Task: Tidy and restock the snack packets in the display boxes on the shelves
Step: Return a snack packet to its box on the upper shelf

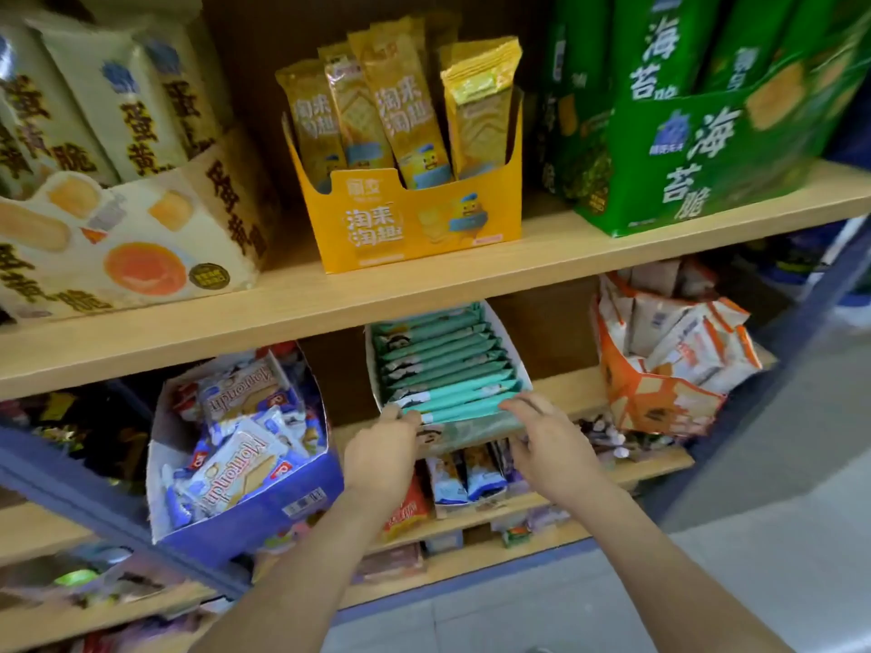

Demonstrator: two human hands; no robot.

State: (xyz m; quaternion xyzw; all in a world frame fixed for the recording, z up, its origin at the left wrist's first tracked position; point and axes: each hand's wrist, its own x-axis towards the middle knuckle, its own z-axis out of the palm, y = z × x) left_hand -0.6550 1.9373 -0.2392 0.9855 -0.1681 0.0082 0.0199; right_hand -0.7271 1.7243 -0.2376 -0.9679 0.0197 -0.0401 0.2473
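Head view, nearest items first.

1. Left hand (382,452): fingers curled onto the left end of the frontmost teal packets (447,374), pinching there.
2. Right hand (549,440): fingers bent over the right end of the same front row, thumb apparently below against the carton front. This is a grip rather than a flat press. With one hand at each end, the aim is presumably to square the row without skewing it.
3. White display box (521,365): stands on the shelf under the upper board. Its side walls slope to a low front so the packets show. They stand on edge, filed front to back, and the box is nearly full.
4. Blue box (264,516): to the left, with white wafer packets (235,459) heaped loose in it. It likely wants straightening.
5. Orange box (655,402): to the right, its packets jumbled.
6. Upper shelf (424,294): holds a yellow box (414,223) of upright sachets with gaps between them, a green box (683,176) and a cream box (122,247).
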